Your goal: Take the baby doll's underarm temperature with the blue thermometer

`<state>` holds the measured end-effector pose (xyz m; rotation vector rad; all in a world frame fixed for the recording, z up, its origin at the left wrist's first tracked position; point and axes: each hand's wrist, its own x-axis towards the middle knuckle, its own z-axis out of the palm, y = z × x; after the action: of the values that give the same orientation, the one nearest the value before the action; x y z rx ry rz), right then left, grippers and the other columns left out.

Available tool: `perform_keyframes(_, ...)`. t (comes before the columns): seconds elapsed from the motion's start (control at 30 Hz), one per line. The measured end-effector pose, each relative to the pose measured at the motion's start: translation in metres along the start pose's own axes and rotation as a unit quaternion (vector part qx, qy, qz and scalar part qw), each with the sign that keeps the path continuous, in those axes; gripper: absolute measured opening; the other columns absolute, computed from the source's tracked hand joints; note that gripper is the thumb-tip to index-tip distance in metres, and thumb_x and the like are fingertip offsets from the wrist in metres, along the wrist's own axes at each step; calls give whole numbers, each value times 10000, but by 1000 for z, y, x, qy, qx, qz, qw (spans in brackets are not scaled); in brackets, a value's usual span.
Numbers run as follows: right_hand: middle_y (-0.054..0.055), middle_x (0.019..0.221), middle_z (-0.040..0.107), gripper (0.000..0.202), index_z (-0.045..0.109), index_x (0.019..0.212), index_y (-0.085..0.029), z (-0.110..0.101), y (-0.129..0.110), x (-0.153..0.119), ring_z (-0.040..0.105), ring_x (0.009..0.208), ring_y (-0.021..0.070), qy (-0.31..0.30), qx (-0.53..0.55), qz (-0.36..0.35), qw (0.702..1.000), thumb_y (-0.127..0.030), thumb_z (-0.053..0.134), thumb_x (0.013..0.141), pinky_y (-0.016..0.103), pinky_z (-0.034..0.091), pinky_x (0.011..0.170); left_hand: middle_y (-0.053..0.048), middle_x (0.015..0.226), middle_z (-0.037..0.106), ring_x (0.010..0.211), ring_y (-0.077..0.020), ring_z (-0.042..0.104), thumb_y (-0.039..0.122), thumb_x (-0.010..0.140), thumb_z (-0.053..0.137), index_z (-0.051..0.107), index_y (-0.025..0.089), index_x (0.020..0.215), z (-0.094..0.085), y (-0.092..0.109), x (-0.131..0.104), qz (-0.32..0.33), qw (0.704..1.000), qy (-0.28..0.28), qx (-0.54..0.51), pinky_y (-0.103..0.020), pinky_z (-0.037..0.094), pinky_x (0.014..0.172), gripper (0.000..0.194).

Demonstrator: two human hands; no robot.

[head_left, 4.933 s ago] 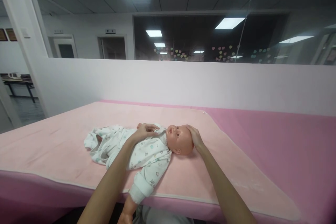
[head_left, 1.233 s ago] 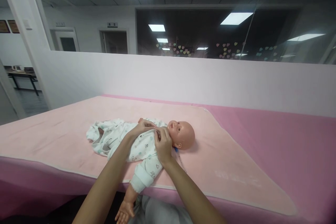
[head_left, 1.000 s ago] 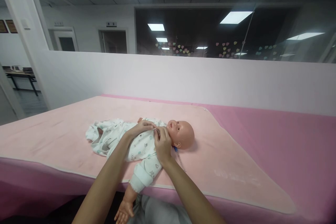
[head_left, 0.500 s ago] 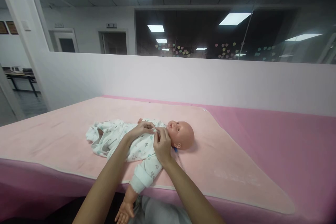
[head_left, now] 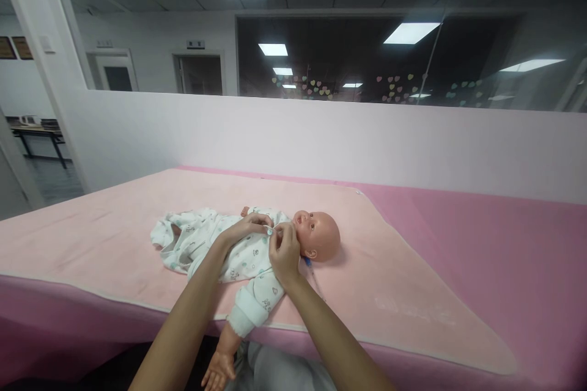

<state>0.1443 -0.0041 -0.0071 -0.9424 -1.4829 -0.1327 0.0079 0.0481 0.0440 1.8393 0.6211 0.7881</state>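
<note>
A baby doll [head_left: 324,235] lies on its back with its head to the right, dressed in a white printed romper [head_left: 251,256]. My left hand [head_left: 250,226] rests over the doll's chest, its fingertips pinching the romper's front near the neck. Close beside it, my right hand [head_left: 285,250] pinches the same cloth just below the doll's chin. A small bit of fabric shows between the two sets of fingertips; any fastener there is too small to make out. One doll arm hangs over the near edge of the table. The romper's legs lie rumpled to the left.
A peach mat [head_left: 389,293] lies over a pink cover [head_left: 518,250] on the table. Behind it runs a low white wall [head_left: 321,137] with glass above. A blue-ended thin tube or cord [head_left: 308,263] lies by the doll's neck. A desk [head_left: 39,133] stands far left.
Both hands stay at the romper's neckline. The fingertips have shifted slightly, and a little more of the pinched cloth shows between them.
</note>
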Motion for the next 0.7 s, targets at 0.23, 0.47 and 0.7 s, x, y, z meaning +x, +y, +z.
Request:
perform_keyframes(0.23, 13, 728, 503, 68, 463, 842, -191, 1, 1, -1, 497, 617, 129, -11, -27, -19, 999, -173, 432, 784, 232, 393, 543, -37, 807, 650, 793, -159, 588, 254, 707, 626, 642, 150, 900, 3, 3, -3, -1, 1000, 5, -30, -262, 428, 764, 220)
perform_keyframes(0.47, 21, 742, 528, 86, 481, 816, -190, -1, -1, 1, 501, 635, 135, -26, -63, -43, 997, -149, 425, 766, 232, 386, 559, -19, 650, 633, 677, -148, 582, 324, 717, 639, 652, 132, 913, 4, 2, -2, -11, 998, 57, 18, -297, 432, 767, 275)
perform_keyframes(0.7, 15, 743, 550, 105, 513, 803, -197, -1, -2, 1, 502, 592, 119, -53, -86, -51, 994, -148, 421, 789, 222, 353, 528, -7, 603, 609, 629, -140, 568, 306, 702, 634, 652, 134, 909, 0, -7, 2, -10, 996, 73, 40, -295, 444, 737, 270)
